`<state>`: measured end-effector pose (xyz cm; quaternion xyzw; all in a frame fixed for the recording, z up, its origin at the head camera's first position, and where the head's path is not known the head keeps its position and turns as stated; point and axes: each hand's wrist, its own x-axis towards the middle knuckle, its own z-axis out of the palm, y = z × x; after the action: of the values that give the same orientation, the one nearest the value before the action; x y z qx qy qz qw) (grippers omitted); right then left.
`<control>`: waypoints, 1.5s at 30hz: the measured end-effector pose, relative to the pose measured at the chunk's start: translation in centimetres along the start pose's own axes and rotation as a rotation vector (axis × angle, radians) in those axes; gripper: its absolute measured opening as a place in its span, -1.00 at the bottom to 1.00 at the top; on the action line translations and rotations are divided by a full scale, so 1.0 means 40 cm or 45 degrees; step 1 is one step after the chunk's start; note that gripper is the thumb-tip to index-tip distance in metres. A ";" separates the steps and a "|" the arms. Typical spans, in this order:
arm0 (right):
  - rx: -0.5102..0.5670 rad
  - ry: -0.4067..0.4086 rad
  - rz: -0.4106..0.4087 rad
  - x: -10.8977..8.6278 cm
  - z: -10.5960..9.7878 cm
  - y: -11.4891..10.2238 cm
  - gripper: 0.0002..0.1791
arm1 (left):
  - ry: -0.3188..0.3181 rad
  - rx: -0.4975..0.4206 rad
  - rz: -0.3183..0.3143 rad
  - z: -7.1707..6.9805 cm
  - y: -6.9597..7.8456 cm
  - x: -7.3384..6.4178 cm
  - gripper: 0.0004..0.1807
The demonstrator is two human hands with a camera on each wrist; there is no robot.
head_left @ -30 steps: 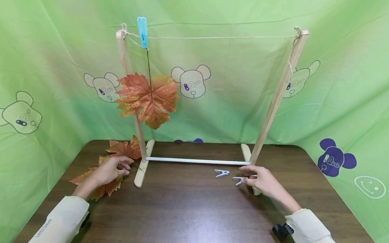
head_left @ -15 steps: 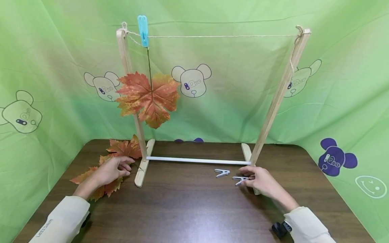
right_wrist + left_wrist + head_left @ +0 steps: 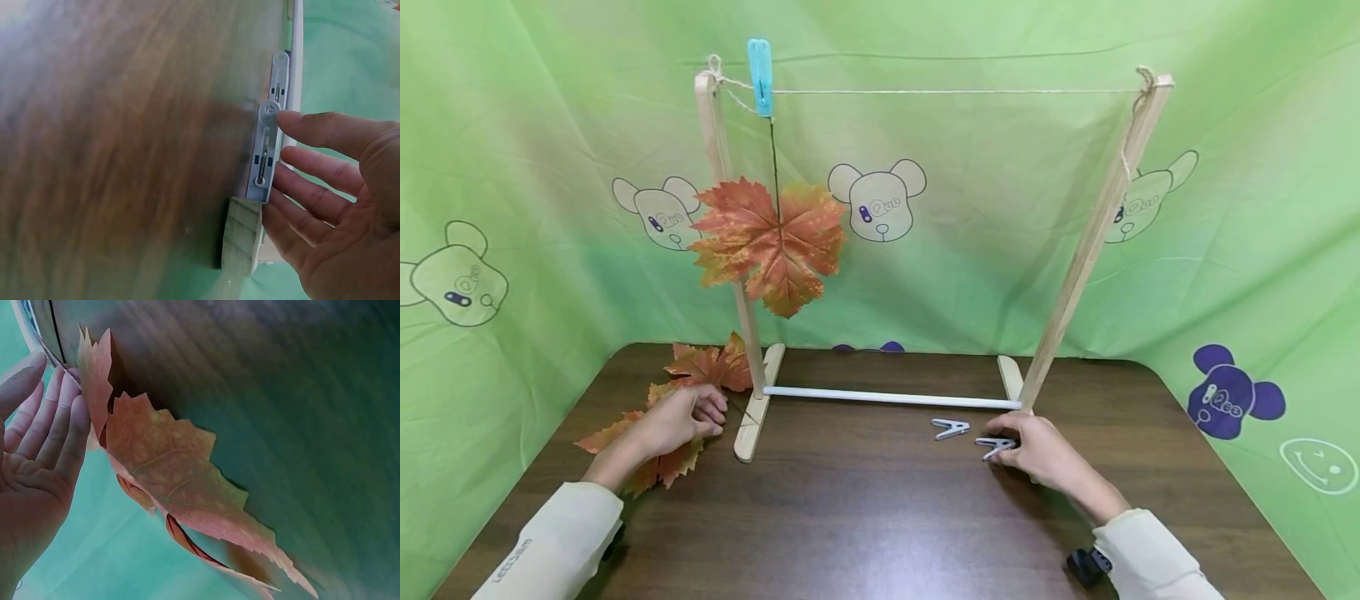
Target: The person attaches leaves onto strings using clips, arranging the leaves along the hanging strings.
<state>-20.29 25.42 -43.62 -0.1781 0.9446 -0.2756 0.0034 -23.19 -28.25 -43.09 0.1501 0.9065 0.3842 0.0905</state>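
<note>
Cloth (image 3: 970,250) in green, printed with bears, hangs behind and beside a dark wooden table (image 3: 880,508). On the table stands a rack: left post (image 3: 746,325), right post (image 3: 1088,250), a white rod (image 3: 887,397) low between them and a string (image 3: 955,92) tied across their tops. The left foot (image 3: 751,433) lies between the left hand (image 3: 679,418) and the middle of the table, with a thin stem (image 3: 745,412) reaching over it. The right foot (image 3: 1009,375) runs forward behind the right hand (image 3: 1041,450), which hides its front end. The left hand is over the lying leaves (image 3: 707,367) and covers part of them; its fingers are loosely extended beside the stem, and whether they touch it I cannot tell. The right hand has thumb and fingers apart and relaxed around the near clothespin (image 3: 996,448), without a clear pinch; contact at the thumb tip is uncertain. The far clothespin (image 3: 951,428) lies just beside it, nearer the middle. Counted: two posts, two feet, one rod, one string, two grey clothespins on the table, one blue clothespin (image 3: 761,77) on the string, one hanging leaf (image 3: 775,242) below it; the lying leaves overlap too much for a sure number.
</note>
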 end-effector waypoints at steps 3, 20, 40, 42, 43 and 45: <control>0.006 -0.004 -0.008 0.001 0.003 0.000 -0.68 | -0.009 -0.019 -0.009 0.001 -0.002 0.002 -0.79; -0.063 0.033 -0.069 -0.002 0.015 -0.007 -0.72 | -0.048 -0.004 -0.002 0.007 -0.003 -0.001 -0.85; -0.061 -0.007 -0.126 -0.004 0.023 -0.005 -0.74 | -0.157 -0.030 0.010 0.008 -0.001 -0.007 -0.86; -0.064 -0.002 -0.142 -0.004 0.023 -0.005 -0.75 | -0.168 -0.017 0.027 0.008 -0.002 -0.007 -0.86; -0.066 -0.001 -0.143 -0.005 0.023 -0.006 -0.75 | -0.170 -0.012 0.031 0.008 -0.001 -0.007 -0.85; -0.077 0.003 -0.140 -0.005 0.022 -0.006 -0.76 | -0.176 0.010 0.046 0.007 -0.001 -0.008 -0.86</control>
<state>-19.92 24.85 -44.26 -0.2295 0.9413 -0.2469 -0.0183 -22.83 -28.21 -43.30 0.1928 0.8967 0.3709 0.1454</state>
